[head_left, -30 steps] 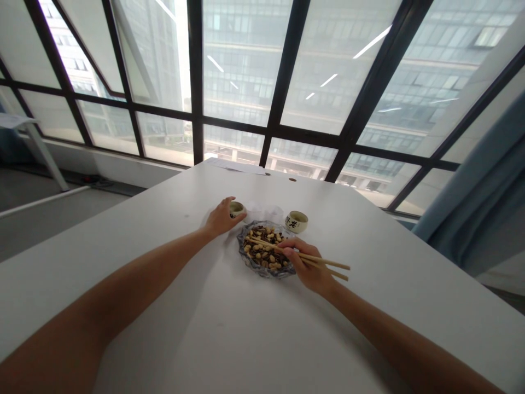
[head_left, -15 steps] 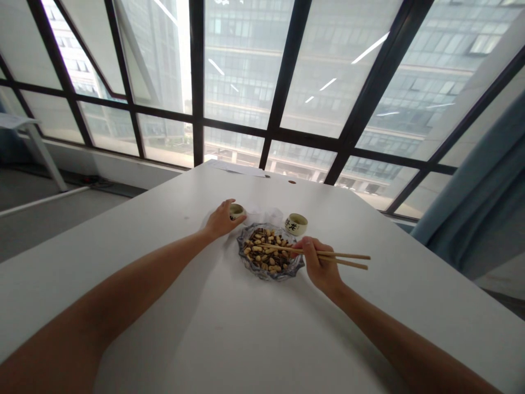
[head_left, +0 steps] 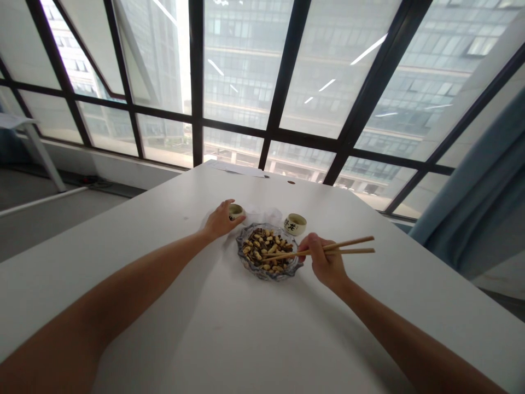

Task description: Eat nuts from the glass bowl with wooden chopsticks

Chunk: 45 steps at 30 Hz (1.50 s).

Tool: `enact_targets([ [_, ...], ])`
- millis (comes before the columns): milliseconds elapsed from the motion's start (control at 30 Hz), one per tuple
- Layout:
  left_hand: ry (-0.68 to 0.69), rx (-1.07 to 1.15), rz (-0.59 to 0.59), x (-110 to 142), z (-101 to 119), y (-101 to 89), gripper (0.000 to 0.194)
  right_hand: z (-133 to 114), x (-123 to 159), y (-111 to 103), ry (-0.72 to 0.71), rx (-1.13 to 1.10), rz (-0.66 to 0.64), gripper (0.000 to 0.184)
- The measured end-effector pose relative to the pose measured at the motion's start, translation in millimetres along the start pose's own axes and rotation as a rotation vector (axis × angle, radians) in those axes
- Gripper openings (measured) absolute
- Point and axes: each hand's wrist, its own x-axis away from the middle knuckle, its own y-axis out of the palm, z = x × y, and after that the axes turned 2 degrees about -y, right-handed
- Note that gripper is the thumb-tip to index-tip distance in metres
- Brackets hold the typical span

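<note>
My right hand (head_left: 327,264) holds a pair of wooden chopsticks (head_left: 348,246). Their tips reach into a clear, scalloped glass bowl (head_left: 241,257) and touch the mix of peanuts and dark seeds (head_left: 266,249) inside. Whether a nut is pinched between the tips I cannot tell. Behind the bowl on the left, my left hand (head_left: 221,220) curves around a small pale-green cup (head_left: 236,210), thumb in front and fingers at its far side; the hand hides part of it. A second such cup (head_left: 295,224), marked with dark characters, stands upright just behind the bowl's right side.
Everything stands on a wide white table (head_left: 229,328). Clear or whitish crumpled-looking items (head_left: 270,214) lie between the cups. Papers (head_left: 238,168) lie at the far edge before the windows. A blue curtain (head_left: 471,202) hangs at the right.
My right hand has shifted slightly right and turned the chopsticks, so their tips sit lower in the bowl and their back ends point higher. My left hand stays at the cup.
</note>
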Motion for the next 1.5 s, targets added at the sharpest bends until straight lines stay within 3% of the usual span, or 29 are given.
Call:
enact_targets([
  [167,0.002,-0.002,0.002,0,0,-0.4,0.064,-3,1,1,-0.141,0.216,-0.153,0.054],
  [433,-0.004,0.003,-0.004,0,0,0.6,0.065,3,-1,-4,-0.094,0.156,-0.017,0.054],
  [600,-0.011,0.005,-0.005,0,0,0.1,0.064,0,-4,-5,-0.033,-0.001,0.016,0.063],
  [800,-0.001,-0.003,0.0,0,-1,0.2,0.064,-7,-1,-1,-0.029,-0.021,-0.187,0.055],
  [1000,0.012,0.001,0.007,0,-1,0.0,0.063,-8,-2,-8,-0.108,0.149,-0.066,0.057],
  [1267,0.01,0.006,0.012,0,-1,1.1,0.064,-11,-1,-5,-0.182,0.169,-0.231,0.052],
  [1500,0.013,0.0,0.011,0,-1,0.7,0.063,-9,0,0,-0.148,0.192,-0.274,0.049],
])
